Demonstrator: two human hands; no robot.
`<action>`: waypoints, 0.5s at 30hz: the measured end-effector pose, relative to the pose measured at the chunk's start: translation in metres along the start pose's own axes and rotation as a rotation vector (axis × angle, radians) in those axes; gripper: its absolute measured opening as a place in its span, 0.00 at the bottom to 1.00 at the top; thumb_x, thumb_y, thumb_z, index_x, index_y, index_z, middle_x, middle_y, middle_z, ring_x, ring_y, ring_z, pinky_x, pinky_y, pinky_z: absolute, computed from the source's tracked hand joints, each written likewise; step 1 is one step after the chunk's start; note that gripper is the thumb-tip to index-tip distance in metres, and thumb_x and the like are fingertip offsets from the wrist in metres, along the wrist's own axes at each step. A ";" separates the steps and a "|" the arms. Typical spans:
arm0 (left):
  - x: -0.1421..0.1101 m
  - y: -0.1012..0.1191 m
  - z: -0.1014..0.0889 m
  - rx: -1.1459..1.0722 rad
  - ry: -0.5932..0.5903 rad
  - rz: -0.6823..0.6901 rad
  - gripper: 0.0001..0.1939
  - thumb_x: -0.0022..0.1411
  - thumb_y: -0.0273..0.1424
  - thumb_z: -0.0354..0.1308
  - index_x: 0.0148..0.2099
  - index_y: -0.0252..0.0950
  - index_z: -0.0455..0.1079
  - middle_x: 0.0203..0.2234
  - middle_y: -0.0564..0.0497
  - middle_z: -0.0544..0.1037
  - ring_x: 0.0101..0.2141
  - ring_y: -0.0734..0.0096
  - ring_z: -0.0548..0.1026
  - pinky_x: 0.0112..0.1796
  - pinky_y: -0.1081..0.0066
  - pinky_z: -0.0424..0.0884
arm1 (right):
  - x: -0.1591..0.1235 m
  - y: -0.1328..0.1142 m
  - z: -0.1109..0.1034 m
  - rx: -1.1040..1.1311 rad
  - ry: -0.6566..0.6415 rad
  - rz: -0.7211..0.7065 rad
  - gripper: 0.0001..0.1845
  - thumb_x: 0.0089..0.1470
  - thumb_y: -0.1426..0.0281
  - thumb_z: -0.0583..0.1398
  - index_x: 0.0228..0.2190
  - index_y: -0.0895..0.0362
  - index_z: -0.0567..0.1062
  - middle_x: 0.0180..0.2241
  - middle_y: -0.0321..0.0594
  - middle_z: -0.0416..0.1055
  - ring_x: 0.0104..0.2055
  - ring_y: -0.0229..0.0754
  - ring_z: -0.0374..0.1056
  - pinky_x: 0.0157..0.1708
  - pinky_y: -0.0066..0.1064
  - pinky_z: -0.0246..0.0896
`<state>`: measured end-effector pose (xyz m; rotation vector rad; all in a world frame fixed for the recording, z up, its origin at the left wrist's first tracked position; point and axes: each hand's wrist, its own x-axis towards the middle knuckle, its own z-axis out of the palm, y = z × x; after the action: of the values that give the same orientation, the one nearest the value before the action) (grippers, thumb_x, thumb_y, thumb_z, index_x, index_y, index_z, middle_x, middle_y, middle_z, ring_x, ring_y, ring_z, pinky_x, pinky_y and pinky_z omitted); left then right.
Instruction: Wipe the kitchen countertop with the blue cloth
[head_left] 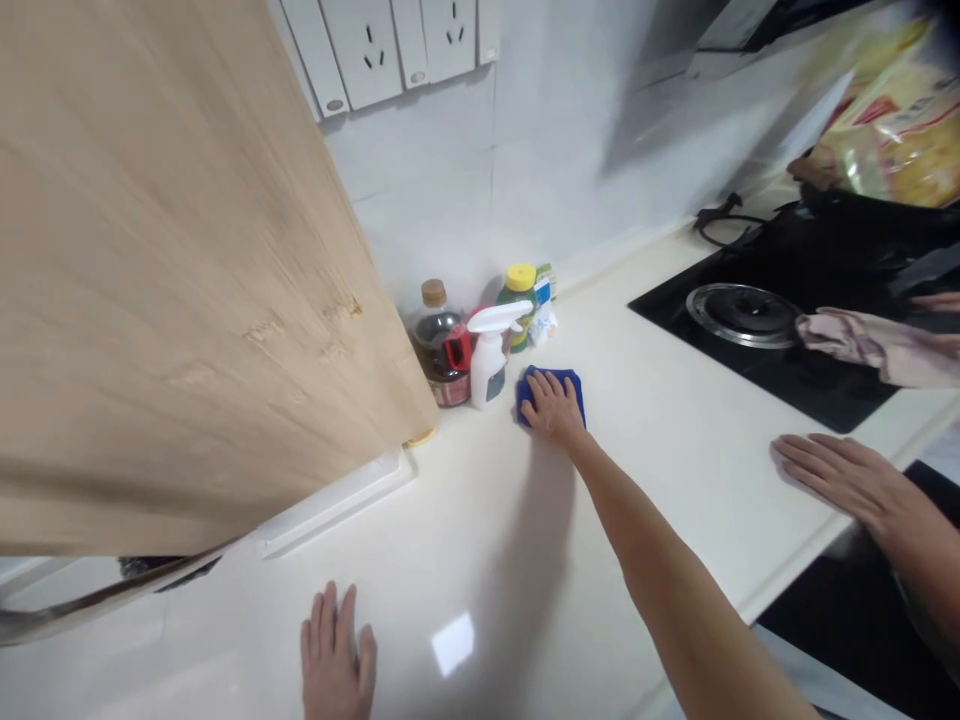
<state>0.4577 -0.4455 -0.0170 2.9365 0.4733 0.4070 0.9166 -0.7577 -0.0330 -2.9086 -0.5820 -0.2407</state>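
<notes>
My right hand (pixel 553 405) lies flat, fingers spread, on a blue cloth (pixel 574 385) pressed to the white countertop (pixel 465 520), close to the back wall. Just left of it stand a white spray bottle (pixel 491 360), a dark sauce bottle (pixel 441 345) with a cork-coloured cap, and a green bottle with a yellow cap (pixel 519 295). My left hand (pixel 335 660) rests palm down and open on the counter near the front edge, holding nothing.
A wooden cabinet door (pixel 172 270) fills the upper left. A black gas hob (pixel 757 330) lies at the right. Another person's hand (pixel 844 475) rests flat on the counter edge, and a rag (pixel 870 345) lies over the hob. Wall sockets (pixel 390 45) sit above.
</notes>
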 end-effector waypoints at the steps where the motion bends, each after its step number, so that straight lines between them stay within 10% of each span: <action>1: 0.000 0.000 0.000 0.000 -0.005 -0.002 0.33 0.70 0.34 0.47 0.74 0.45 0.47 0.72 0.45 0.53 0.71 0.49 0.50 0.66 0.40 0.53 | 0.006 0.001 0.002 0.000 0.000 -0.016 0.35 0.64 0.58 0.42 0.66 0.62 0.57 0.70 0.46 0.53 0.71 0.55 0.46 0.70 0.57 0.36; 15: -0.006 -0.006 0.000 0.027 -0.016 -0.022 0.33 0.69 0.35 0.49 0.73 0.46 0.50 0.71 0.46 0.55 0.70 0.49 0.53 0.64 0.41 0.57 | 0.046 0.000 0.020 0.045 0.045 -0.130 0.33 0.63 0.58 0.44 0.65 0.56 0.60 0.68 0.42 0.57 0.70 0.53 0.49 0.70 0.55 0.38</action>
<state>0.4503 -0.4414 -0.0197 2.9550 0.5126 0.3773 0.9614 -0.7368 -0.0436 -2.8178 -0.7597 -0.3054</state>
